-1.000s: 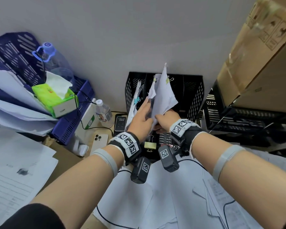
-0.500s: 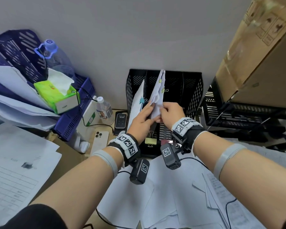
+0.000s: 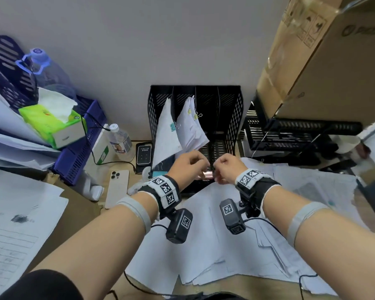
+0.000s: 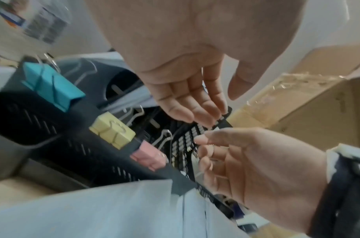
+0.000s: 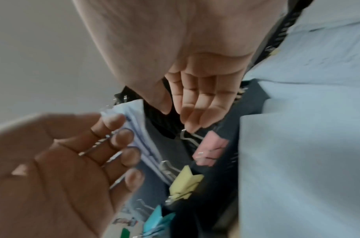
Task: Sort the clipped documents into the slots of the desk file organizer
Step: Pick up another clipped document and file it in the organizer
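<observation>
Both hands hang empty at the organizer's front lip, the left hand [image 3: 187, 164] and right hand [image 3: 226, 169] with fingers loosely curled round nothing. A second ago they were pushing a clipped bundle into the second slot; now they have let go and drawn back, so that document looks filed. It [image 3: 192, 128] leans in the black mesh file organizer [image 3: 236, 118] just beyond the fingertips, beside another bundle [image 3: 166, 135] in the leftmost slot. Loose papers [image 3: 214, 245] near the wrists likely come next.
</observation>
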`<state>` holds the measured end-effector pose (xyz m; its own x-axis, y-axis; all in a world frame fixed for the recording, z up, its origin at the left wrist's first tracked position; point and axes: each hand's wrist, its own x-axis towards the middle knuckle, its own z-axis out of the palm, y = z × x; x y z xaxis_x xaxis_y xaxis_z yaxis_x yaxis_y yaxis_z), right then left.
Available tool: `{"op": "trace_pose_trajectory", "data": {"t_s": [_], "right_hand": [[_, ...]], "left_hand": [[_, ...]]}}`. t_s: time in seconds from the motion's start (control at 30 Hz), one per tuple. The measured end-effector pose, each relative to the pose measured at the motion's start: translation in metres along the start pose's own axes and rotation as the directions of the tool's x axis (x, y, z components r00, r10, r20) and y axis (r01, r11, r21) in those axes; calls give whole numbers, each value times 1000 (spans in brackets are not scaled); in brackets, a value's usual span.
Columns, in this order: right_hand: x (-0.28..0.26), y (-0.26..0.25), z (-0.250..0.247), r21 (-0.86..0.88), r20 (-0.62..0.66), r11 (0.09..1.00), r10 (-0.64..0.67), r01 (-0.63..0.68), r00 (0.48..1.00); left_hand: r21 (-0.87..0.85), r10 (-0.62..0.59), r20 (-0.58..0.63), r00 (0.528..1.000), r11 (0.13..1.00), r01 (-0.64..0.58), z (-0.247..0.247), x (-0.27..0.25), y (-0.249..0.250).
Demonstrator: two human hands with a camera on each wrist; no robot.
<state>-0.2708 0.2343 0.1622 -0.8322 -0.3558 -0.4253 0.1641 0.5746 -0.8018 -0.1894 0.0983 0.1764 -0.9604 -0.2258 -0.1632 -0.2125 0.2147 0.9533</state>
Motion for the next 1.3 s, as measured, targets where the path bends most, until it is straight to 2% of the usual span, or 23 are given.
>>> {"op": "trace_pose_trajectory", "data": {"t_s": [0.17, 0.27, 0.37, 0.5, 0.67, 0.77, 0.83, 0.9, 0.93, 0.97, 1.1, 1.17, 1.3], "right_hand": [[-39, 84, -31, 19, 29, 957, 290, -291, 957], [-66, 141, -61, 57, -41, 902, 430, -428, 902], [-91, 190, -93, 141, -118, 855, 516, -500, 849], [-109, 232, -131, 186, -190, 807, 589, -560, 786], [-107, 268, -169, 200, -228, 758, 653, -621, 723], [-96, 299, -187, 258, -176, 713, 699, -652, 694], [-86, 317, -196, 321, -142, 656, 747, -684, 650], [-84, 313, -202, 341, -145, 635, 764, -693, 629], [-85, 305, -204, 334, -162, 641, 761, -691, 628], [-85, 298, -207, 320, -167, 664, 742, -676, 649], [-76, 297, -217, 151, -94, 784, 617, -602, 781], [-72, 295, -224, 11, -116, 836, 546, -549, 830], [-67, 281, -233, -25, -118, 874, 480, -486, 869]], "left_hand": [[83, -79, 228, 970, 995, 61, 64, 3, -20], [167, -167, 359, 918, 980, 113, 113, 3, -33], [248, -228, 452, 862, 961, 125, 156, 4, -47], [460, -258, 427, 867, 887, 38, 196, 16, -57], [551, -269, 414, 870, 834, -5, 237, 38, -57], [595, -313, 371, 874, 803, 35, 258, 50, -59], [616, -350, 337, 874, 784, 77, 267, 57, -63], [631, -372, 310, 875, 769, 103, 273, 62, -68], [639, -373, 300, 878, 762, 106, 275, 65, -71], [648, -376, 289, 880, 754, 109, 277, 67, -72], [636, -392, 294, 872, 761, 128, 283, 71, -71], [604, -391, 321, 862, 786, 132, 283, 70, -68], [440, -387, 305, 870, 867, 232, 268, 68, -66]]}}
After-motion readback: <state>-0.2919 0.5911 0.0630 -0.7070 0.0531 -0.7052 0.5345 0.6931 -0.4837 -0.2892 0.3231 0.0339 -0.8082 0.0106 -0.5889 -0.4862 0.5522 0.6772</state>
